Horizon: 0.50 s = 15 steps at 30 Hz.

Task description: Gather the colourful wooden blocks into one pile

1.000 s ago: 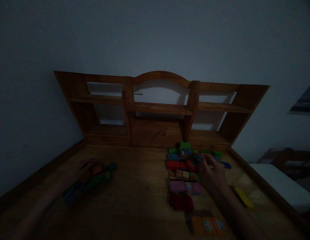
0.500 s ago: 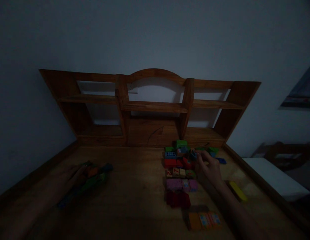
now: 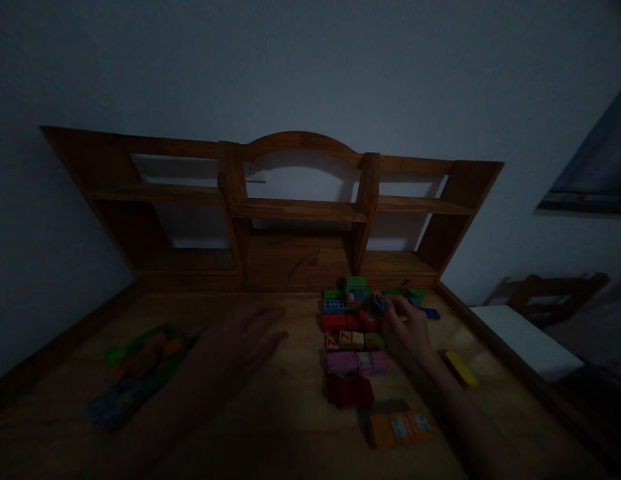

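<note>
Rows of coloured wooden blocks lie on the wooden desk: orange ones nearest, then dark red, pink, number blocks, red and a loose green and blue pile at the back. My right hand rests at the right end of the red row, its fingertips pinched on a small dark blue block. My left hand hovers blurred over the desk's middle, fingers spread and holding nothing.
A flat colourful board lies at the left. A yellow block sits right of my forearm and a blue one further back. A wooden shelf hutch closes the desk's back. The room is dim.
My left hand has left the colourful board at the left and swung right toward the middle of the desk. My right hand stays at the blocks.
</note>
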Each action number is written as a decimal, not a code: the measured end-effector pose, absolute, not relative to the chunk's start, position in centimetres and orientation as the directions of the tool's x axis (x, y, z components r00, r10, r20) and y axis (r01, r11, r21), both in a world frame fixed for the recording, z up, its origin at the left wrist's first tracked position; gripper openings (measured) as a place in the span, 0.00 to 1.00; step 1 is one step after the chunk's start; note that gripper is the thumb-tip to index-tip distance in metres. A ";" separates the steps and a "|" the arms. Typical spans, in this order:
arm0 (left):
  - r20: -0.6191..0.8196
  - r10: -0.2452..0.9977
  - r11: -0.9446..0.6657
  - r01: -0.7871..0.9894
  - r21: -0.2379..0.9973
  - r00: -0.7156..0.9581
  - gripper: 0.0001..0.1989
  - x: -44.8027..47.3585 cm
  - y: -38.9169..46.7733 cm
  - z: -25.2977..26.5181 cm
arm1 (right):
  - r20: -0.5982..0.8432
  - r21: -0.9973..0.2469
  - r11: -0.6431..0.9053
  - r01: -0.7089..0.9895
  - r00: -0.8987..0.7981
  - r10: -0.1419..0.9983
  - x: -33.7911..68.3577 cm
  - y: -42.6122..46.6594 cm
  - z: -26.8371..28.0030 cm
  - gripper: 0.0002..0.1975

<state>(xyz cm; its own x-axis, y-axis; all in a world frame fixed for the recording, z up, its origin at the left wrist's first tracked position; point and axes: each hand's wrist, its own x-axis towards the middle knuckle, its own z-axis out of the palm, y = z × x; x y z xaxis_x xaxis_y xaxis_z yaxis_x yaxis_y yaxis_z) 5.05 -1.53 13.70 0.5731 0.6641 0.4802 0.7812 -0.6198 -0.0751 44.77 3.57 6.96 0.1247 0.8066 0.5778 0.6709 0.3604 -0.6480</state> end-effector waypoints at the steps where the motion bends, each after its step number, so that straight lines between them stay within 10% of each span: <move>1: 0.490 0.638 -0.666 0.745 -0.036 0.594 0.19 8.0 -1.8 13.2 | 0.574 -0.656 0.354 0.666 0.136 0.808 44.8 3.6 7.0 0.16; 6: 0.488 0.398 -0.840 0.523 -0.147 0.777 0.24 16.1 -3.3 7.7 | 0.554 -0.687 0.332 0.646 0.170 0.815 44.8 3.7 7.0 0.16; 15: 0.430 0.404 -0.855 0.500 -0.137 0.808 0.19 19.2 -4.4 4.3 | 0.533 -0.689 0.321 0.650 0.154 0.832 43.5 3.1 7.4 0.16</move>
